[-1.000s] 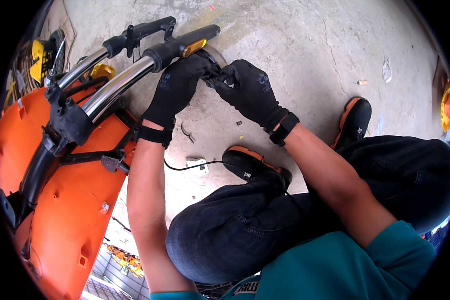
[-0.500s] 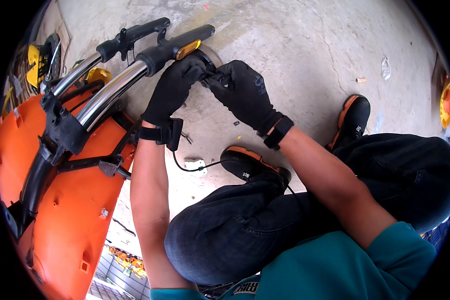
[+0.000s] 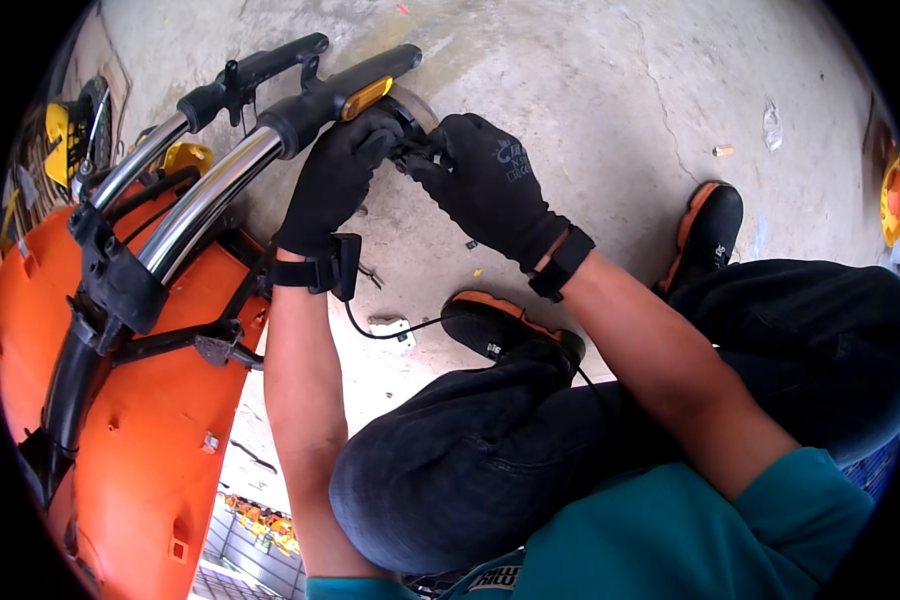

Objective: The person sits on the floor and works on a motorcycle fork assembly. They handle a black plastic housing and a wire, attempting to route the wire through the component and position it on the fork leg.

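Observation:
Both my hands wear black gloves and meet beside the lower end of a front fork with bright metal tubes and black lower legs. My left hand has its fingers bent around a small dark part next to the amber reflector. My right hand pinches at the same spot, thumb and fingertips pressed together. What the fingers hold is dark and mostly covered by the gloves. A curved, greyish edge of a round part shows just beyond the fingers.
Large orange body panels lie under the fork at the left. On the concrete floor are a small white piece, an orange-brown stub and a clear plastic scrap. A black cable runs from my left wrist strap. My shoes stand nearby.
The view has shifted slightly, moving the fork a little left in the picture. Both hands stay together at the same spot, with only slight finger movement.

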The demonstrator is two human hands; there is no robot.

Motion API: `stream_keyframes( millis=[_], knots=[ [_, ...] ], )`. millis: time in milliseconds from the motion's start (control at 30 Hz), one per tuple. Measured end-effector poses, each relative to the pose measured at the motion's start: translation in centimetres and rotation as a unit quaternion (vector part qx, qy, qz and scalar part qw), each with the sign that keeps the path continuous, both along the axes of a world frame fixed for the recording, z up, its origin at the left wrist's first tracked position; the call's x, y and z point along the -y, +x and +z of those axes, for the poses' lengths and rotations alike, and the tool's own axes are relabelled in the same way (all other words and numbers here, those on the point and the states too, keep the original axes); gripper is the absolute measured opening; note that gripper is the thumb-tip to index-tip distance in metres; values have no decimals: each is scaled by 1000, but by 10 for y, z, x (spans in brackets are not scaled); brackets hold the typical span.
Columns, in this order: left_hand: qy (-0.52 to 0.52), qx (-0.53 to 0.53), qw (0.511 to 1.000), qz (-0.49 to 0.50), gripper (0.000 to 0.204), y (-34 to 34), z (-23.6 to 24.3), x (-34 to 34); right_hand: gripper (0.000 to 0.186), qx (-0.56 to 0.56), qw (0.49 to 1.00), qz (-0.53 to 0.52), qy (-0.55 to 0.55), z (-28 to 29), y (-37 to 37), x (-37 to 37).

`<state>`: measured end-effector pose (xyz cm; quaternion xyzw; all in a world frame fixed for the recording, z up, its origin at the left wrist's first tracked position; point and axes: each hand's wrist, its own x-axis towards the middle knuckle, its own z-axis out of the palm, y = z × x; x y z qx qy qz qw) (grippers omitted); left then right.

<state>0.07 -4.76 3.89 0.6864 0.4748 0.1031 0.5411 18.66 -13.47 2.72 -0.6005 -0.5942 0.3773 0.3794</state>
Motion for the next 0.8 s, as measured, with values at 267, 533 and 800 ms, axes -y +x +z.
stream_keyframes(
  millis=[267,533,800],
  knots=[
    [-8,2,999,44,25,3,-5,6,22,-127,983,-83,-105,6,-14,7],
    [-13,31,998,58,22,-4,-12,8,22,-34,999,-19,-30,3,-9,-2],
    [11,48,998,50,17,-7,-12,18,26,-32,999,-22,-5,2,-14,11]
  ],
)
